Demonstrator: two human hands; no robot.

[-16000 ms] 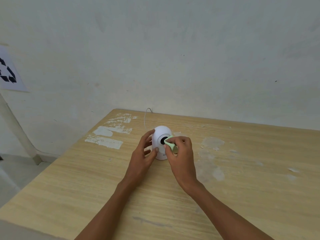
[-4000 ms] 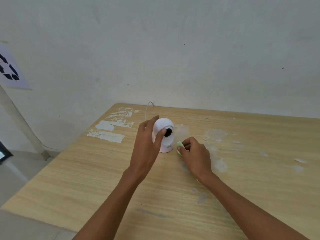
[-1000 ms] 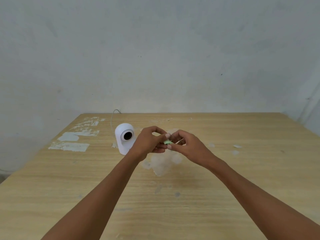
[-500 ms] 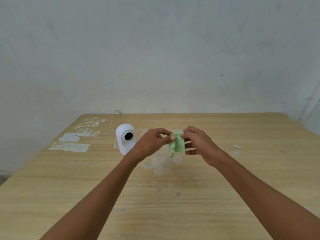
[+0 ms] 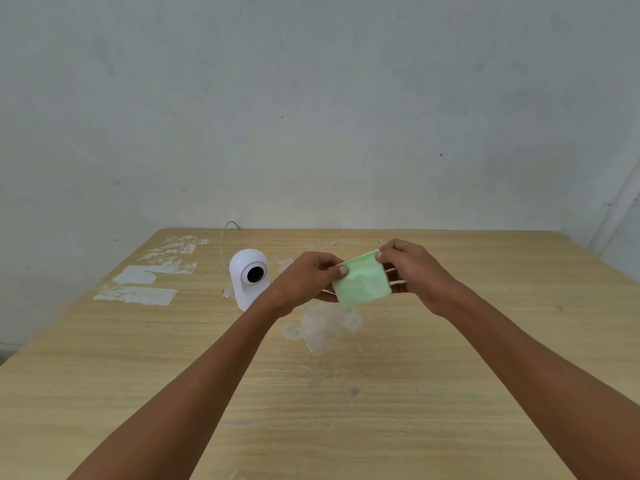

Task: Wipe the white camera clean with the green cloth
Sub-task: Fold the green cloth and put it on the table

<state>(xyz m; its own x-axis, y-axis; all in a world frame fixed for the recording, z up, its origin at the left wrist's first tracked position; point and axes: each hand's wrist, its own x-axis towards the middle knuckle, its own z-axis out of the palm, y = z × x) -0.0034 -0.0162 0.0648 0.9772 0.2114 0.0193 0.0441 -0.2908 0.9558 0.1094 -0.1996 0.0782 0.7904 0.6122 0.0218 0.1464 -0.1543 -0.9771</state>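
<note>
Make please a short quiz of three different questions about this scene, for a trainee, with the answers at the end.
1. True or false: the green cloth lies flat on the table.
2. Which touches the white camera now? A) left hand B) right hand C) neither
3. Fill in: a thin white ______ runs from behind the camera over the table's far edge.

Key:
1. False: both hands hold it up by its upper corners, spread open.
2. C: the camera stands alone, lens towards the viewer.
3. cable

We view from head camera only: looking forward and down across wooden table [image 5: 381, 427] toward wall [image 5: 311, 98], forearms close below.
</note>
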